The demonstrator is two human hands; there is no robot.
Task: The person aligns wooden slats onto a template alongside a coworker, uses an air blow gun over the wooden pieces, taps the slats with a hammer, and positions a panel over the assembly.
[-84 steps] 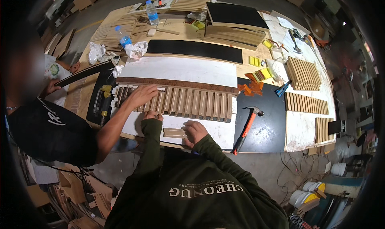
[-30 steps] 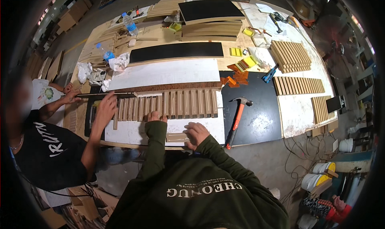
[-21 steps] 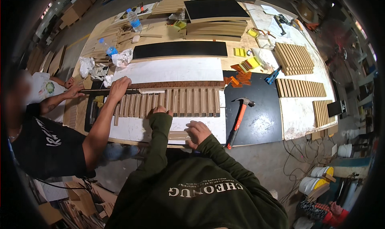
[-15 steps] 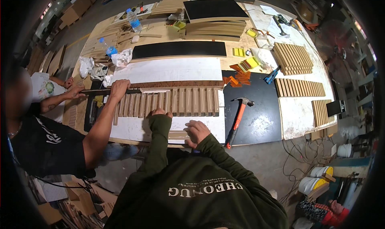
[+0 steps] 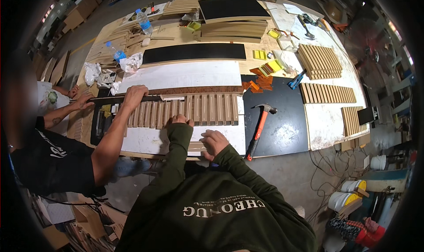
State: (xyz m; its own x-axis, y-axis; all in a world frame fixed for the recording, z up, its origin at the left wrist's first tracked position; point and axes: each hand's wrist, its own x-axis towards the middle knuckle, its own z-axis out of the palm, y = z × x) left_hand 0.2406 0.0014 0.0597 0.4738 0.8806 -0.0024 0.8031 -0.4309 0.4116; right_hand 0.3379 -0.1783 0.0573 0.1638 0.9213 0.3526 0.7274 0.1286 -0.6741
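At centre frame, the left hand lies flat, fingers released, on the wooden slats; the right hand grasps a small wood block on the table.

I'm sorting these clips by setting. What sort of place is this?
Most likely a woodworking workshop. A big workbench carries rows of wooden slats on a white board, stacked slat panels and a hammer. The person's left hand rests on the slats, the right hand near the bench edge.
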